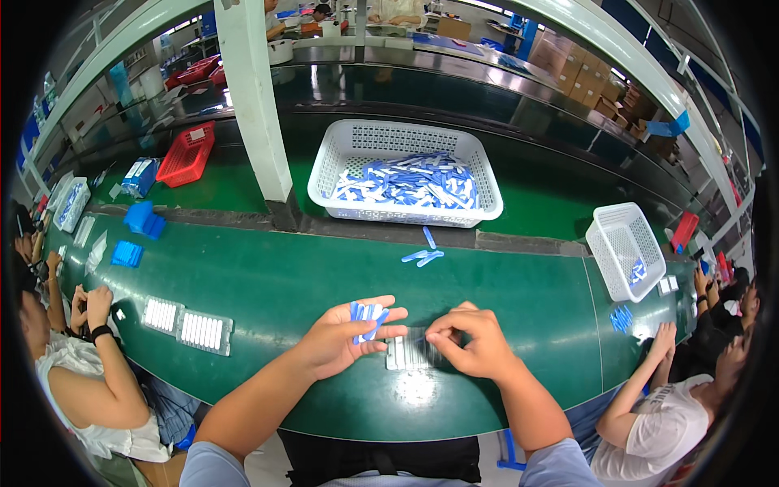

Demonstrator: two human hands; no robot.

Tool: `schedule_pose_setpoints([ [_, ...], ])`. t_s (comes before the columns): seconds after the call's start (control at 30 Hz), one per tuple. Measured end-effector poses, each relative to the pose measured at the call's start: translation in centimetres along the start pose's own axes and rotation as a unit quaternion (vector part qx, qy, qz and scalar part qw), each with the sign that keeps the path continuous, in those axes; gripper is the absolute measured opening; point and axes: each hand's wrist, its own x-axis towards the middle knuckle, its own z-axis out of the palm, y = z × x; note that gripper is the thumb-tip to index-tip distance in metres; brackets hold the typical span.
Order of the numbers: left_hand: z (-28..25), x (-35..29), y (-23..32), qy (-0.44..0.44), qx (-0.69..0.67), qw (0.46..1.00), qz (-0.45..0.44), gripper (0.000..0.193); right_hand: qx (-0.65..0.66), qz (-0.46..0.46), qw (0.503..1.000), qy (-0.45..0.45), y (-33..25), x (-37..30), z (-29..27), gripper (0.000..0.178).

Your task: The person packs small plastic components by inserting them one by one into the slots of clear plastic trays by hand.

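My left hand (329, 345) is turned palm up, its thumb pressing several small blue and white plastic sticks (370, 316) against the fingers. Just right of it lies a clear plastic tray (401, 355) with long narrow slots, flat on the green table. My right hand (477, 339) hovers at the tray's right side with thumb and fingertips pinched together; whatever they hold, if anything, cannot be made out. Beyond my hands, a few loose blue sticks (423, 257) rest on the table.
A white perforated basket (324, 174) heaped with blue and white sticks stands ahead. Filled clear trays (229, 333) and blue stacks (127, 253) lie left. Another white basket (604, 235) stands right, near a blue pile (621, 317). A white post (251, 105) rises behind. Co-workers sit on both sides.
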Motion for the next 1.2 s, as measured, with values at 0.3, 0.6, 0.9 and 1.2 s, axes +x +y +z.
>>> schedule_pose_setpoints([
  [0.3, 0.3, 0.0, -0.2, -0.020, 0.002, 1.000, 0.007, 0.061, -0.136, -0.046, 0.987, -0.068, 1.8, -0.1, 2.2, 0.025],
  [0.6, 0.0, 0.1, -0.7, -0.029, 0.063, 0.997, 0.017, 0.056, -0.137, -0.095, 0.979, 0.115, 1.1, 0.2, 1.7, 0.032],
  [0.9, 0.7, 0.2, -1.8, -0.085, 0.135, 0.986, -0.057, 0.053, -0.112, -0.120, 0.984, 0.067, 1.5, 0.0, 2.8, 0.012],
  [1.2, 0.1, 0.0, -1.4, -0.033, 0.149, 0.988, 0.010, 0.044, -0.089, -0.110, 0.988, 0.060, 0.9, -0.2, 3.1, 0.010],
])
